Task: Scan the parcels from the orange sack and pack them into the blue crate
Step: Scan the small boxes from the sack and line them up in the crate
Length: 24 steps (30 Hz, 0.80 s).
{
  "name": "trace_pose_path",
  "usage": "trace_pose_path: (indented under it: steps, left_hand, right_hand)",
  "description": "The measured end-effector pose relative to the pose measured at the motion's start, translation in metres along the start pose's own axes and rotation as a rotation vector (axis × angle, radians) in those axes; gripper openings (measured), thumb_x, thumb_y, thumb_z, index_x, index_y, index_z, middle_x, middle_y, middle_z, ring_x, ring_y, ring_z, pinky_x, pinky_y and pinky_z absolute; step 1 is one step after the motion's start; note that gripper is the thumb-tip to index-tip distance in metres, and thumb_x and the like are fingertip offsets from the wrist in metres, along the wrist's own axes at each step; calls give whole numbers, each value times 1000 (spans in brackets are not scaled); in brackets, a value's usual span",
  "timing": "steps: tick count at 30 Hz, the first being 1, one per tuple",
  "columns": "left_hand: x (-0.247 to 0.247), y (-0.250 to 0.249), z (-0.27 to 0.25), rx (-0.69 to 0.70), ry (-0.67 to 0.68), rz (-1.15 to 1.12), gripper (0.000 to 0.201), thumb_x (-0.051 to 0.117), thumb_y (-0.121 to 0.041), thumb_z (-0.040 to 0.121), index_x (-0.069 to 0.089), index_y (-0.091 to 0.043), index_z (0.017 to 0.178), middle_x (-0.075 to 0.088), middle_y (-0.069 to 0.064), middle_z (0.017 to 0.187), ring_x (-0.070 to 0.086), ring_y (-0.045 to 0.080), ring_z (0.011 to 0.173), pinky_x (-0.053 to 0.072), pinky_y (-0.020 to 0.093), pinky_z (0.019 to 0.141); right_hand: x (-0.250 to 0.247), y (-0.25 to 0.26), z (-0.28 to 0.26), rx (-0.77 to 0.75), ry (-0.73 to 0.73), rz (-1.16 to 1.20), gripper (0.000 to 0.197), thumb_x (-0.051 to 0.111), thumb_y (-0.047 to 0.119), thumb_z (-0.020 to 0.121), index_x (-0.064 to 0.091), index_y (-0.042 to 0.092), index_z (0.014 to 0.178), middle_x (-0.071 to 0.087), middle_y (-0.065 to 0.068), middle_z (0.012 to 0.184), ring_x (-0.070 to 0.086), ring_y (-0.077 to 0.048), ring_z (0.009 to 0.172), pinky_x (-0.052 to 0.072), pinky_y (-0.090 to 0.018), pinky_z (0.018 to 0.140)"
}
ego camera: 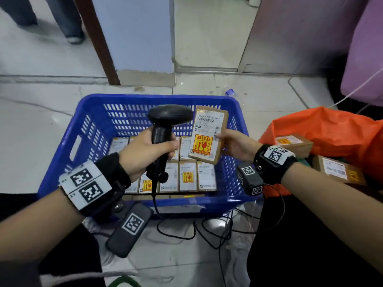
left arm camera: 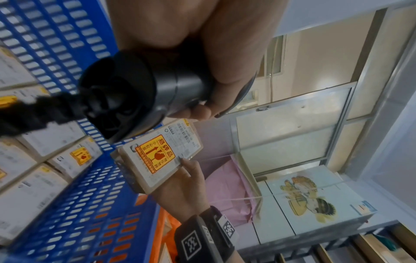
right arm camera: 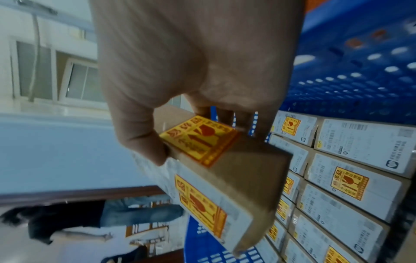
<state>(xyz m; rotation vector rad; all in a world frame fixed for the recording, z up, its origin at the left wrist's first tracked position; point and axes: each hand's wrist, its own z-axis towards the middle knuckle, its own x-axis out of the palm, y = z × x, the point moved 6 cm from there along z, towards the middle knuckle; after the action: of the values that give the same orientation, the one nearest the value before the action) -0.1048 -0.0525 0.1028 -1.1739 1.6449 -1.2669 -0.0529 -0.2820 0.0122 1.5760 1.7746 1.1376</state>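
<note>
A pale tiled floor [ego camera: 228, 85] carries everything here, with loose black cables [ego camera: 207, 230] trailing across it nearest the person. Just beyond them stands the blue perforated plastic crate [ego camera: 62, 141], its bottom already lined with rows of small brown cardboard parcels with white labels [ego camera: 187, 176], packed edge to edge along the near side. Above the crate the left hand [ego camera: 145, 154] is wrapped around the grip of a black handheld barcode scanner [ego camera: 165, 129], wrist roughly level, the scanner's head turned toward the right. The right hand [ego camera: 236, 145] holds up a small brown cardboard parcel with a white shipping label and a yellow-and-red fragile sticker [ego camera: 208, 134], thumb on the labelled face and fingers behind, at its right edge; the parcel stands nearly upright, tilted a little, label facing the person and just beside the scanner head. It looks light and stiff, a flat rigid box easily pinched by its edges, though the sticker suggests the contents want gentle setting down rather than dropping; a hold at the edge keeps the barcode uncovered. To the right, beside the crate, the orange fabric sack [ego camera: 331, 129] lies open with more labelled parcels in its mouth. Farther off are a blue wall panel [ego camera: 134, 38] and a dark wooden door frame [ego camera: 97, 42].
</note>
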Motion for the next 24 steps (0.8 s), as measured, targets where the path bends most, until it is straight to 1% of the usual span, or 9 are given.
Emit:
trace_pose_path:
  steps: [3,5,6,8,10,13,15,20,24]
  left_hand:
    - [-15,11,4,-29,-32,-4,10,61,-3,88,54,-7,95,55,3,75,54,12,64,50,23,63]
    - [-20,15,6,-42,-49,-12,10,61,-2,88,54,-8,94,55,3,75,54,11,64,50,23,63]
    - [-22,16,7,-45,-57,-19,10,61,-2,89,54,-7,94,55,2,74,55,10,63,50,21,62]
    - [-23,19,7,-51,-67,-26,10,59,0,89,54,-7,94,55,2,72,54,8,61,50,19,60]
    - [-25,24,6,-71,-79,-33,10,58,1,89,53,-7,93,55,1,71,54,7,58,51,19,59]
    - [-27,35,3,-128,-92,-7,10,62,-3,88,55,-8,93,55,2,72,55,7,59,51,21,61]
    - [-28,39,0,-147,-82,17,10,63,-6,88,56,-10,93,56,2,71,56,8,62,51,23,65]
    - [-31,41,-3,-167,-94,27,9,63,-9,88,56,-11,94,56,1,72,56,10,66,50,27,70]
    - [-31,42,-4,-170,-98,19,8,63,-8,88,56,-11,92,56,2,72,57,8,63,50,25,68]
  right_hand:
    - [14,-8,16,31,1,-73,36,56,14,93,56,9,129,69,-4,110,67,-14,90,54,-25,72]
    - [22,-10,26,41,29,-67,30,55,7,93,58,9,123,69,-6,111,70,-12,86,56,-24,66]
    - [25,-10,31,40,35,-68,29,56,5,92,58,9,121,69,-7,114,70,-14,89,56,-24,67]
    - [30,-8,39,33,35,-95,35,58,3,91,54,7,126,66,-11,123,69,-20,100,57,-28,75]
    - [35,-7,45,40,32,-120,42,59,2,90,49,5,130,63,-14,127,65,-25,108,56,-35,87]
    - [42,-7,52,61,42,-128,36,60,3,89,50,8,124,64,-15,126,62,-31,115,50,-45,99]
    - [45,-7,55,66,50,-139,32,60,2,89,52,11,118,63,-15,125,60,-32,117,48,-47,102]
    - [48,-11,60,78,55,-153,41,61,2,88,48,7,127,61,-18,129,59,-34,119,48,-47,102]
    - [53,-11,60,67,88,-165,33,62,2,88,53,11,118,63,-15,127,60,-33,119,48,-46,103]
